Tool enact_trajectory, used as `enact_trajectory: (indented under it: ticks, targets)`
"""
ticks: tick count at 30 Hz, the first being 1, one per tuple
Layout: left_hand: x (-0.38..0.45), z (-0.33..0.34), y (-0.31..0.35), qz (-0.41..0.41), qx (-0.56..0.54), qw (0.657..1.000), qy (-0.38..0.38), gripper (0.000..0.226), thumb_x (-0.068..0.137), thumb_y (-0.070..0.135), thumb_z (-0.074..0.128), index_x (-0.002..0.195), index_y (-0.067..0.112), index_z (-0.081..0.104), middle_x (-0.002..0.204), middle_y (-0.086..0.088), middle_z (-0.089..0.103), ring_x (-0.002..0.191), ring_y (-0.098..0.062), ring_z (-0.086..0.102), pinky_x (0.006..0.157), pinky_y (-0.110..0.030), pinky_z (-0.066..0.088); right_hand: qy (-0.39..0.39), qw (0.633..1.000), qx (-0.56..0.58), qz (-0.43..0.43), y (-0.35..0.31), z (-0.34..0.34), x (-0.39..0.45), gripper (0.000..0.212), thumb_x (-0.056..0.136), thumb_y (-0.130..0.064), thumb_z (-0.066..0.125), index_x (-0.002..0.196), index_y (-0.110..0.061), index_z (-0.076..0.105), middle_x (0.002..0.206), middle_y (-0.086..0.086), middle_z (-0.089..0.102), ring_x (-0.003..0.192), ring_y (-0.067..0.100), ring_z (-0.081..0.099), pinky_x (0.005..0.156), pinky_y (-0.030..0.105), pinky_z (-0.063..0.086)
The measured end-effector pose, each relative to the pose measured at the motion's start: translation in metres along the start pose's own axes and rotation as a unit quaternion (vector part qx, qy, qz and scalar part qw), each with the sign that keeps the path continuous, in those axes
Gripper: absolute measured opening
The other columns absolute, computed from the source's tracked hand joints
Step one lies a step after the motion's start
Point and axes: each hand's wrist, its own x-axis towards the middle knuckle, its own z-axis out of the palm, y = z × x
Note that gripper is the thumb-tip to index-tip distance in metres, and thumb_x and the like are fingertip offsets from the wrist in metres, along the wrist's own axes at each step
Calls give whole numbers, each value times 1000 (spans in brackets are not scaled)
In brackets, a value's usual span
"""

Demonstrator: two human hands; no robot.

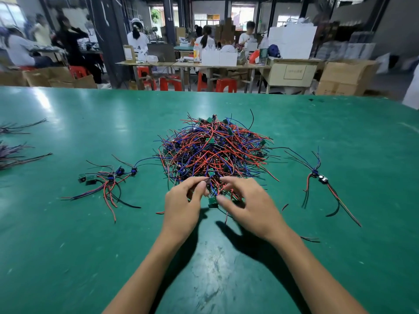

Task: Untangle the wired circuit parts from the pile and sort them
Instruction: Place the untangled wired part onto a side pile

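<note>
Both hands work at the near edge of the tangled pile (213, 152) of red, blue and black wired circuit parts on the green table mat (68, 257). One small green circuit board (212, 202) hangs just clear of that near edge, between the two hands, its wires running up and away from the person into the pile, so the part's long axis points from the board toward the pile's middle. The left hand (181, 205) sits just left of the board, thumb and forefinger closed together in a pinch on a thin dark wire (205, 179) at the pile's near rim. The right hand (247, 202) sits just right of the board, fingers curled and slightly spread, fingertips among the wires above the board; whether they grip a strand or only touch cannot be told, since motion blur softens them. The right thumb looks nearest the board. The next move probably calls for drawing the board toward the person, along its wires, while the other hand holds the pile back. Left of the pile lies a sorted cluster (106, 177) of freed parts; right of the pile lies a smaller group (317, 175).
</note>
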Motion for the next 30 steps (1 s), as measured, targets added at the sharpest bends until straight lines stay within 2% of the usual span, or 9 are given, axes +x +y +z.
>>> enact_trajectory:
  ticks: [2,7,12,15,18,20,23,24,30]
  targets:
    - [1,-2,1,-12,-14,1000,12,19,99,16,62,97,31,74,67,15,69,54,3,50,58,-17,39,-24,998,-49,-22,-2,13,-2,43,91,-52,66,128,-30,63,100,-13,63,101,10,52,95,34,43]
    - [6,-9,7,-171,-223,960,-8,19,100,20,61,97,20,80,73,11,70,45,0,36,41,-13,28,112,994,1,-11,-3,15,0,12,92,-42,70,94,-31,73,90,-15,66,90,7,53,85,33,39]
    - [10,-15,10,-169,-304,935,64,26,101,9,57,123,19,66,77,2,74,46,-4,35,42,-14,31,130,989,58,40,-1,15,3,22,94,-46,58,110,-34,68,95,-23,66,93,3,54,87,32,44]
    - [23,-38,8,11,-162,965,206,23,103,11,57,118,23,68,88,6,77,59,-7,53,53,-21,45,109,993,24,33,3,19,2,20,95,-33,65,114,-32,67,101,-21,66,95,5,52,92,37,46]
    - [44,-78,-15,125,125,938,297,38,97,-5,49,121,14,70,107,-2,74,92,-21,66,84,-31,50,74,996,-14,37,4,21,1,28,94,-34,66,122,-30,63,116,-16,64,108,8,50,98,34,42]
    - [55,-100,-38,74,296,923,234,49,90,-12,47,131,9,65,122,-15,69,107,-33,61,95,-39,44,40,998,-29,45,3,22,0,33,96,-39,62,128,-30,60,123,-15,60,116,8,47,99,31,38]
    - [55,-110,-69,-84,488,868,-11,47,108,18,34,154,12,37,158,-14,39,144,-29,37,114,-42,30,18,998,-37,49,1,24,-1,35,96,-43,60,128,-31,60,123,-16,55,120,8,44,101,31,37]
    - [54,-112,-75,-103,504,856,-46,49,109,26,28,157,14,31,162,-12,32,149,-25,30,117,-40,26,19,998,-47,46,1,24,-2,33,95,-45,61,126,-32,61,121,-17,54,118,7,44,100,30,37]
    - [51,-118,-79,-176,518,837,31,54,108,32,25,157,10,28,161,-15,32,147,-28,30,117,-41,25,32,994,-107,13,0,15,-2,30,88,-47,71,115,-35,68,109,-15,56,106,9,47,93,31,40]
